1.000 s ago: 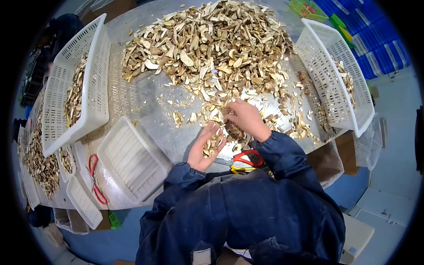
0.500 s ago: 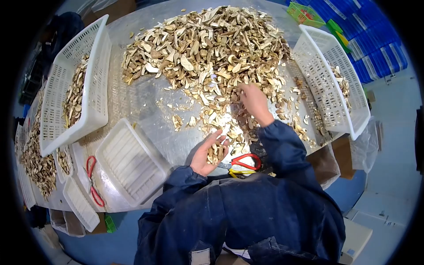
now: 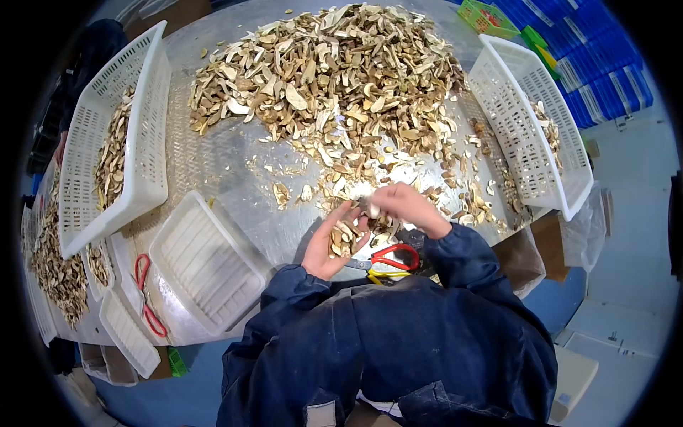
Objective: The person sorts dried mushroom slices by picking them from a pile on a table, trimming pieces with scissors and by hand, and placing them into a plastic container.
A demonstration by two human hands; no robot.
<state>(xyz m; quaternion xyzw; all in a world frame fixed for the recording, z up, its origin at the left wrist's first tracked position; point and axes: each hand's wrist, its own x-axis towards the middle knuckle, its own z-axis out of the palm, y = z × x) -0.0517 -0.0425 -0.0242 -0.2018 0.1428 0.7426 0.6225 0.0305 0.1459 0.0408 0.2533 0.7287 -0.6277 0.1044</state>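
My left hand (image 3: 324, 249) is cupped palm up near the table's front edge, its fingers curled round several dried mushroom slices (image 3: 343, 238). Just right of its fingertips, my right hand (image 3: 409, 205) pinches a pale mushroom slice (image 3: 374, 211), somewhat blurred. Beyond both hands rises a large heap of dried mushroom slices (image 3: 334, 71), with loose pieces scattered down towards me. Red-handled scissors (image 3: 395, 257) lie right beside my left hand, and a yellow-handled tool (image 3: 380, 276) shows partly beneath them.
White perforated baskets holding slices stand left (image 3: 146, 135) and right (image 3: 516, 117). A white ribbed tray (image 3: 210, 263) lies left of my body, with second red-handled scissors (image 3: 146, 299) beyond it. Blue crates (image 3: 597, 64) are stacked at the back right. Another person's dark sleeve (image 3: 103, 43) shows far left.
My right hand has come back from the heap's near edge to my left hand, with a slice now at its fingertips. The left hand stays cupped round its slices. The view has shifted slightly.
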